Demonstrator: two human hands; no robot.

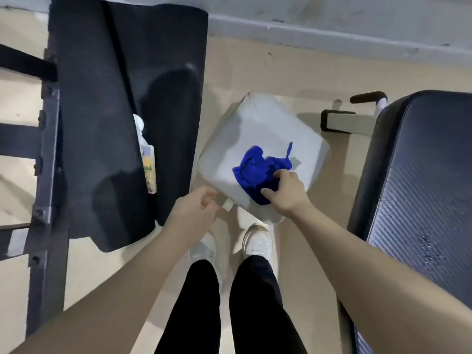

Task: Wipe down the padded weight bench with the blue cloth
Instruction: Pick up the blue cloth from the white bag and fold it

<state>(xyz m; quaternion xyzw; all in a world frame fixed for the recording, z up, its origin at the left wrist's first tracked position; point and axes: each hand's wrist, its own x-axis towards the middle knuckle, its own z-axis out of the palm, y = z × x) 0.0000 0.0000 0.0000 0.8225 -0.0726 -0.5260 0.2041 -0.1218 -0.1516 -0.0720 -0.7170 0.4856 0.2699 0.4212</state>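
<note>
A crumpled blue cloth [258,169] lies on a grey fabric bag [268,126] on the floor ahead of my feet. My right hand [286,194] rests on the cloth's near edge, thumb and fingers closed around a fold of it. My left hand [196,210] hovers by the bag's near-left corner, fingers loosely curled, holding nothing. One black padded bench [115,123] stands to my left. A second black padded bench [421,187] with a textured cover stands to my right.
A spray bottle [146,154] with a yellow label leans against the left bench's right side. A dark metal frame [43,162] runs along the far left. A white bench foot [342,121] lies beyond the bag. My white shoes [256,241] stand on the beige floor.
</note>
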